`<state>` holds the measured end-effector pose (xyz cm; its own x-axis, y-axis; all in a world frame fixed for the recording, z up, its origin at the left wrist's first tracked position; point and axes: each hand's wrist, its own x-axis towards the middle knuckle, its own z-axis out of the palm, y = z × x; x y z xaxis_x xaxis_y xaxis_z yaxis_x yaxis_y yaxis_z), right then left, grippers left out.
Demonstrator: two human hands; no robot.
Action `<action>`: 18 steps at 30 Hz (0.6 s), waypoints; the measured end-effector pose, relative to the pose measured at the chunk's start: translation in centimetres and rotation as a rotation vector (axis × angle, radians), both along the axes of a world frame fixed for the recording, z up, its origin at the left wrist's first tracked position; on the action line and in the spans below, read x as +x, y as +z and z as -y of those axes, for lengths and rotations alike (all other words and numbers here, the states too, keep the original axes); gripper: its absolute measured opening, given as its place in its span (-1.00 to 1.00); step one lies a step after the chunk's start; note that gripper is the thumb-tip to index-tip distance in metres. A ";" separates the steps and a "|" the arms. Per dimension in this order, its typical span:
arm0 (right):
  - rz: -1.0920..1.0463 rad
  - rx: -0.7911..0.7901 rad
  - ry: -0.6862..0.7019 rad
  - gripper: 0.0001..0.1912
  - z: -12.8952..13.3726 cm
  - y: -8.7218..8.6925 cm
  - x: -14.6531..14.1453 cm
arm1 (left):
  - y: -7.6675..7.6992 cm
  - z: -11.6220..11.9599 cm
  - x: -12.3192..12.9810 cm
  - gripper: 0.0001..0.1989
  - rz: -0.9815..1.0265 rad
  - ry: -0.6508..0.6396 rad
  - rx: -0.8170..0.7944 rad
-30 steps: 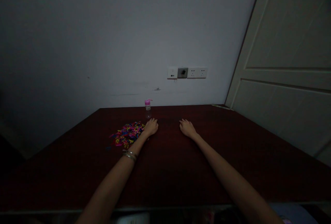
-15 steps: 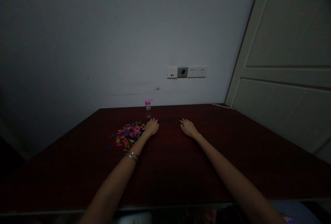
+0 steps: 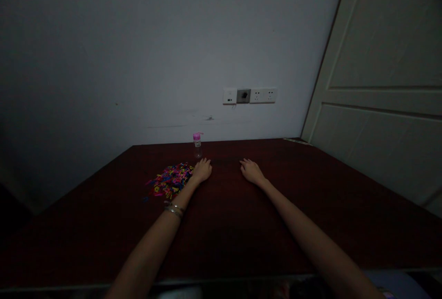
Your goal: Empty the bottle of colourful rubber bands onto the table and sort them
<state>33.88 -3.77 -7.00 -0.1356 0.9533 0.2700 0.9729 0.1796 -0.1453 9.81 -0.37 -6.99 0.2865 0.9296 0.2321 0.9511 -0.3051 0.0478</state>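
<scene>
Wall (image 3: 165, 59) fills the whole back, pale grey and dim, with a few dark scuffs low down.

And under it?

A dark red-brown table (image 3: 228, 230), its far edge by the wall. On the right stands a pale panelled door (image 3: 383, 151).

Whose forearms (image 3: 307, 230) are those?

The person's own, bare, reaching in from the near edge and drawing closer together toward the hands.

Where are the small things?

In a loose pile of coloured pieces (image 3: 171, 179), left of centre on the tabletop: pink, yellow, blue, a few straying at its left. Smaller in height is the row of wall plates (image 3: 249, 96), sockets among them.

How are the hands?

Both palm down. The left hand (image 3: 202, 170) lies at the pile's right edge, fingers loosely spread; I can't tell whether it touches the pieces. The right hand (image 3: 251, 171) lies well apart from it, fingers also relaxed and spread on bare wood.

Anything smaller?

A clear bottle (image 3: 197, 150) with a pink cap, upright just beyond the left fingertips. Last, thin bracelets (image 3: 174, 209) around the left wrist.
</scene>
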 end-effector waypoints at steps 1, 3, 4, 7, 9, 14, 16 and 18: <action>-0.001 0.003 -0.002 -0.52 0.0 0.0 0.0 | 0.1 0.0 0.0 -0.54 -0.010 -0.005 0.017; -0.003 0.004 -0.006 -0.53 -0.1 0.0 0.0 | 0.3 0.2 0.1 -0.56 -0.039 -0.020 0.056; -0.005 0.004 -0.005 -0.53 -0.1 0.0 0.0 | 0.5 0.2 0.2 -0.57 -0.056 -0.028 0.071; -0.012 0.009 -0.001 -0.53 -0.2 -0.2 0.0 | 1.0 0.5 0.3 -0.61 -0.092 -0.045 0.085; -0.012 0.008 0.001 -0.54 -0.3 -0.2 0.0 | 1.3 0.8 0.5 -0.62 -0.102 -0.045 0.078; 0.003 0.005 0.004 -0.55 -0.2 0.0 0.1 | 2.1 1.0 0.7 -0.65 -0.094 -0.032 0.007; 0.008 -0.001 0.011 -0.56 -0.2 0.4 -0.1 | 3.1 0.6 0.4 -0.67 -0.092 -0.028 -0.046; -0.004 -0.007 0.016 -0.56 -0.1 0.9 -0.6 | 4.6 -0.1 -0.3 -0.69 -0.088 -0.030 -0.086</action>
